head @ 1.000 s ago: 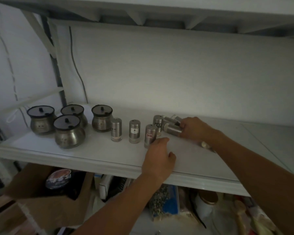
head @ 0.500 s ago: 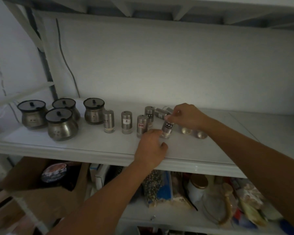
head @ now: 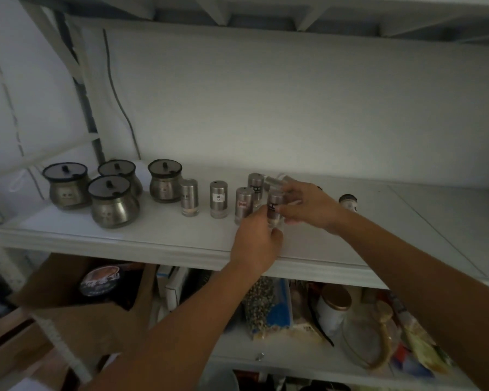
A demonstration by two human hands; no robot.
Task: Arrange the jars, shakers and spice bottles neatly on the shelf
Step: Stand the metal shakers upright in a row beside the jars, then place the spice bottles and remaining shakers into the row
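Observation:
Several round metal jars with dark lids (head: 113, 203) stand at the left of the white shelf (head: 158, 241). To their right stand steel shakers in a row (head: 189, 196), (head: 218, 199), (head: 244, 204), with one more (head: 255, 184) behind. Both hands hold another steel shaker (head: 275, 206) upright just right of the row: my left hand (head: 256, 244) grips its lower part, my right hand (head: 308, 206) its upper side. More shakers (head: 275, 180) lie tipped behind my right hand. A small dark-capped bottle (head: 348, 201) lies further right.
The right part of the shelf (head: 424, 221) is bare. Below, a cardboard box (head: 76, 314) holds a dark round tin, and a lower shelf carries food bags (head: 266, 309), a white jar with a gold lid (head: 332, 309) and other packets. A wall closes the back.
My right hand lifted a tipped shaker from the pile and brought it forward and upright. My left hand rose from the shelf edge and took hold of its lower part.

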